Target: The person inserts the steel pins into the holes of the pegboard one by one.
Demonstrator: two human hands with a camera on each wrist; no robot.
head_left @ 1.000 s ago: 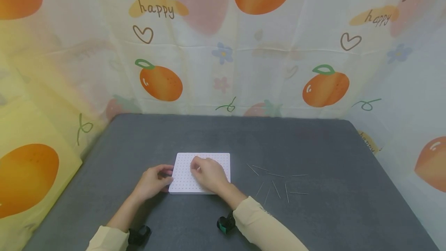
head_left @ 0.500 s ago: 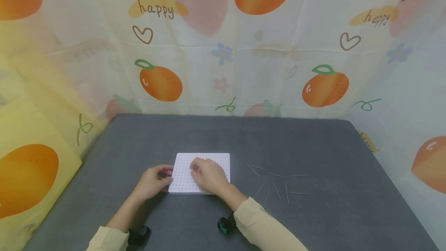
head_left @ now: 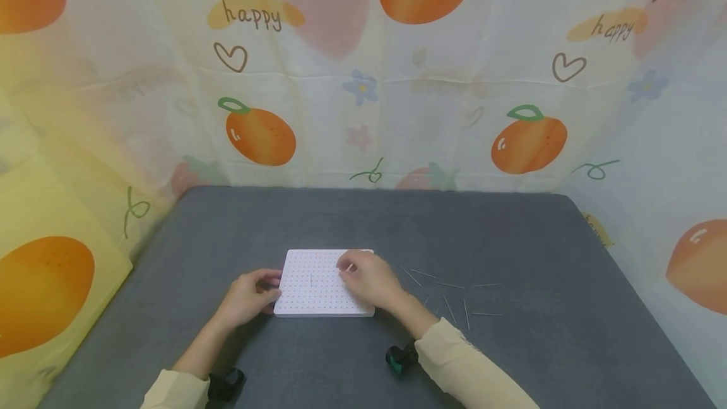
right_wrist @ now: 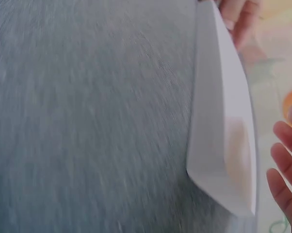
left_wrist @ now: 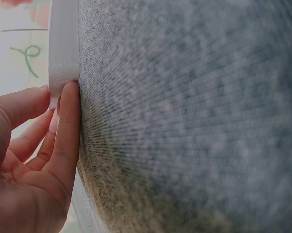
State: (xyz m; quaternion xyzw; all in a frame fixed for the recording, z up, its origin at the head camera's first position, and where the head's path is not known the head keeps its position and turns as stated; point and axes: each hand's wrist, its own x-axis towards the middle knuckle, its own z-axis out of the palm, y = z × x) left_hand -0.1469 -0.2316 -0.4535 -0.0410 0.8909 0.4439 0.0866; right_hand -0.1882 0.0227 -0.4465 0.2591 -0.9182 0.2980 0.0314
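A white board (head_left: 298, 302) dotted with rows of small holes lies on the grey table. One thin metal pin (head_left: 311, 279) shows at the board, apparently upright in a hole. My left hand (head_left: 248, 296) rests its fairly straight fingertips against the board's left side; the left wrist view shows these fingers (left_wrist: 66, 131) touching the edge. Over the board's right part hovers my right hand (head_left: 372, 279), its fingers loosely bent. In the right wrist view those fingers (right_wrist: 284, 165) are spread apart beside the board, with nothing seen between them.
Several thin metal pins (head_left: 467, 314) lie scattered on the grey table (head_left: 545, 358) right of the board, some partly hidden by the right forearm. A fruit-printed cloth (head_left: 420, 112) hangs behind the table. Black wrist straps (head_left: 401, 358) sit below both wrists.
My right hand has moved right, from the board's middle to its right part, uncovering the pin there. The left hand has stayed at the board's left edge.
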